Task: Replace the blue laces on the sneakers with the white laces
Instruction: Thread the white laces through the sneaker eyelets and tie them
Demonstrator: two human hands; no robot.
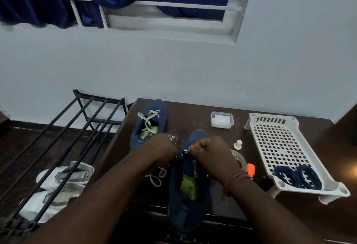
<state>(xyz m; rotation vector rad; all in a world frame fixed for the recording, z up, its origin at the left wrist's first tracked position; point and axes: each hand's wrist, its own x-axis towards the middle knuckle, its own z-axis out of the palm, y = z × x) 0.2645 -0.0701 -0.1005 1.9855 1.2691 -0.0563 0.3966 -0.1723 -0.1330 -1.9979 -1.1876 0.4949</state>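
Two hands at the near sneaker (188, 191) on the table (193, 114).
We see left hand (164, 152) and right hand (209, 152) curled, pinching its white lace (157, 176).

The dark brown table (193, 112) carries all items. A blue sneaker with white laces (148, 124) lies just beyond the left hand's fingers (172, 158). A second blue sneaker (188, 195) lies directly under both sets of fingers. A loose white lace (156, 178) lies below the left fingers. Beyond the right fingers: a clear lidded container (222, 119). To their right: a small white cap (238, 144), a tape roll (240, 158), an orange object (251, 169) and a white perforated rack (286, 143) holding blue laces (298, 177).
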